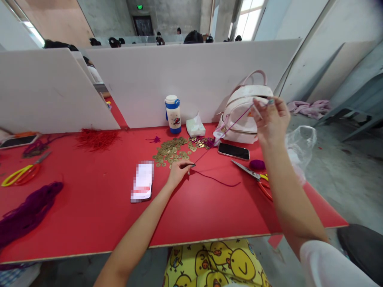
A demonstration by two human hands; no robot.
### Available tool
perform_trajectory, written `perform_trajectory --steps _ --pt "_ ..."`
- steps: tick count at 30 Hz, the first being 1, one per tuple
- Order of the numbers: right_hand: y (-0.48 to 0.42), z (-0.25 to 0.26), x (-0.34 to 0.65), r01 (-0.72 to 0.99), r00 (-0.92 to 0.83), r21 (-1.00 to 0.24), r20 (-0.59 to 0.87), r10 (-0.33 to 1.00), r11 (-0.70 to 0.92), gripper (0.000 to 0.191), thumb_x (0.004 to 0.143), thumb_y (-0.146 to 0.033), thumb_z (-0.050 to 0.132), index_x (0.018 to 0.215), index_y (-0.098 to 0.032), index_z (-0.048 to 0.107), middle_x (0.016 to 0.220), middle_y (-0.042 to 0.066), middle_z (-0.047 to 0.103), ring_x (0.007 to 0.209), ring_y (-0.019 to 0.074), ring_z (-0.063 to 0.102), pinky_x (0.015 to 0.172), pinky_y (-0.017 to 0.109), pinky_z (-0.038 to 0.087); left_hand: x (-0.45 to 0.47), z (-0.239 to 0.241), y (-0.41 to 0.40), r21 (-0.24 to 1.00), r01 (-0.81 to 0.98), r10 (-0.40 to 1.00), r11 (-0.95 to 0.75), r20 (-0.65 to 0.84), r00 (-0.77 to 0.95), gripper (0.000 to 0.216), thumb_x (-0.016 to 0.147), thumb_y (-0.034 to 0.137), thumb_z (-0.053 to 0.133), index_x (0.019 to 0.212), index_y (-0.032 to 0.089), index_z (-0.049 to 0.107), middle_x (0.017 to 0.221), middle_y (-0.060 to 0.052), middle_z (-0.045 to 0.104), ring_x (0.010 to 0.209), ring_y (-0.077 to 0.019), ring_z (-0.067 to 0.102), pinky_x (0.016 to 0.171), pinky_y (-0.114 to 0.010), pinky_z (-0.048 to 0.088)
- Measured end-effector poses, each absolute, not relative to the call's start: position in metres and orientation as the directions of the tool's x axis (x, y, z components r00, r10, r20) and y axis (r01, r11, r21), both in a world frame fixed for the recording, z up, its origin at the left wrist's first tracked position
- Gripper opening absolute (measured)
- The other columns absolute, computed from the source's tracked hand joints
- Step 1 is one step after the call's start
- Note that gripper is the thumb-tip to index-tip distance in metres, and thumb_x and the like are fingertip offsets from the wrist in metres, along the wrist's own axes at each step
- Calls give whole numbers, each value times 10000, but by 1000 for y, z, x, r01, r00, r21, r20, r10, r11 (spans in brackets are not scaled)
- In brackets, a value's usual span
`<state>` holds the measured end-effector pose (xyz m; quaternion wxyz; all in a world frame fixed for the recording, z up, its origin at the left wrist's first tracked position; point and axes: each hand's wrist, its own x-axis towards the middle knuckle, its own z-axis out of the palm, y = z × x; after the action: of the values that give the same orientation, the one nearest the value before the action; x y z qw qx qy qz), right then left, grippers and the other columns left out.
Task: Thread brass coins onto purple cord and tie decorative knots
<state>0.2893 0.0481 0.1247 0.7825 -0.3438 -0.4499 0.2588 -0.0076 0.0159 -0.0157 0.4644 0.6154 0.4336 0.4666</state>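
A thin purple cord (236, 120) runs taut between my two hands. My left hand (180, 171) pinches it low over the red table, and its loose end trails to the right on the tabletop. Raised high at the right, in front of the white backpack (239, 107), my right hand (271, 117) pinches the other end. Just beyond my left hand lies a spread of brass-coloured coins with holes (170, 150). More purple cord (209, 142) lies at the right of the coins. Scissors with red and yellow handles (254, 175) rest under my right forearm.
The red table (98, 215) also holds a lit phone (143, 181), a dark phone (233, 151), a bottle (173, 114), tissues (196, 126), red strands (97, 138), a purple cord bundle (26, 209) and yellow-handled scissors (25, 171). A white partition (143, 83) stands behind; heads show beyond it.
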Motion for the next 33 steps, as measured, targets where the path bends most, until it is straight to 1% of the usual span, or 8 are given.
perform_trajectory --steps 4,8,11,14,20,23,27,33 --pt "38 78 254 135 264 -855 519 813 501 262 770 -345 695 1004 -244 630 1131 51 637 1093 218 592 893 353 511 -8 -13 16 993 62 989 -99 91 119 177 673 319 748 737 155 768 522 -6 616 448 -100 505 464 -226 405" --pt "2 29 200 367 -48 -857 371 928 361 188 885 -361 556 950 -229 672 1020 69 675 962 223 616 847 378 503 -6 -9 13 1000 -20 996 -20 22 88 296 652 387 772 804 133 766 463 21 553 404 -78 420 428 -217 325" --pt "-22 8 170 330 -213 -900 224 951 285 195 880 -394 574 971 -267 690 1014 61 698 945 254 631 906 452 473 -4 -8 12 998 -62 995 -7 13 99 352 622 414 798 821 127 762 454 30 538 414 -79 434 441 -214 342" --pt "-33 7 160 264 -329 -920 196 924 289 232 855 -478 598 750 -290 686 866 28 688 877 266 636 884 463 477 -4 -9 12 996 -85 997 4 3 83 376 591 422 815 815 125 757 500 18 581 422 -80 460 449 -218 379" --pt "-44 38 193 225 -197 -941 209 958 252 319 934 -476 466 808 -248 650 875 30 623 825 211 598 815 368 482 -6 -13 16 997 -55 999 -48 48 -4 316 625 377 788 811 123 758 589 -13 655 477 -102 539 582 -291 554" --pt "-50 59 220 115 -18 -958 261 965 261 377 891 -476 553 627 -207 564 952 49 635 899 206 583 898 356 454 -6 -15 16 997 -63 999 -39 37 -31 285 658 340 760 837 119 756 520 14 608 494 -116 581 655 -323 591" --pt "-59 88 247 -125 91 -937 317 944 326 421 851 -507 592 553 -224 497 755 53 610 868 243 596 887 406 480 -5 -14 14 997 -39 997 -59 57 -43 247 668 301 743 835 119 757 543 7 624 530 -134 620 649 -320 599" --pt "-73 111 264 -256 111 -864 419 901 433 294 830 -468 659 626 -257 643 635 14 525 689 190 570 721 349 542 -6 -14 14 997 -24 996 -71 70 -52 237 690 289 713 856 125 758 575 -5 658 510 -122 595 650 -306 582"
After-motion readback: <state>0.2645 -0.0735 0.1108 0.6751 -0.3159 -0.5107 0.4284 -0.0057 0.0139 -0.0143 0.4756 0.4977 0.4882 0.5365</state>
